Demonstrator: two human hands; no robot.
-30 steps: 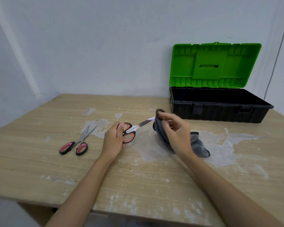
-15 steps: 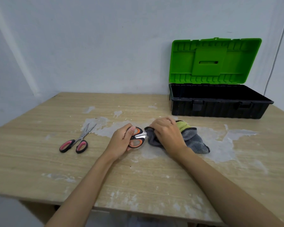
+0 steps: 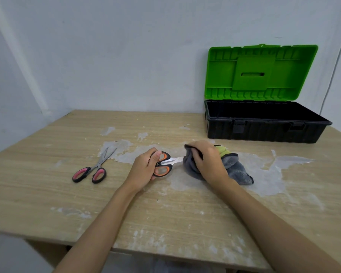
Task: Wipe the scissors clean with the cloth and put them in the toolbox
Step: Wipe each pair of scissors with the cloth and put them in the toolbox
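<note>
Both hands work mid-tabletop: left hand [image 3: 146,168] grips the orange-handled scissors [image 3: 163,164], right hand [image 3: 207,160] squeezes the grey cloth [image 3: 234,168] around the blades. Squeezing hard could drive an edge through onto the fingers.

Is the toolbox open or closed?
Open. The toolbox has its green lid standing up against the wall, and you can see inside the black tray.

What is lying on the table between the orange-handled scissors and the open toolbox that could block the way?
Nothing visible does. The orange-handled scissors are in the left hand, blades wrapped in the grey cloth under the right hand. Bare tabletop lies between there and the black toolbox, and its green lid is up.
</note>
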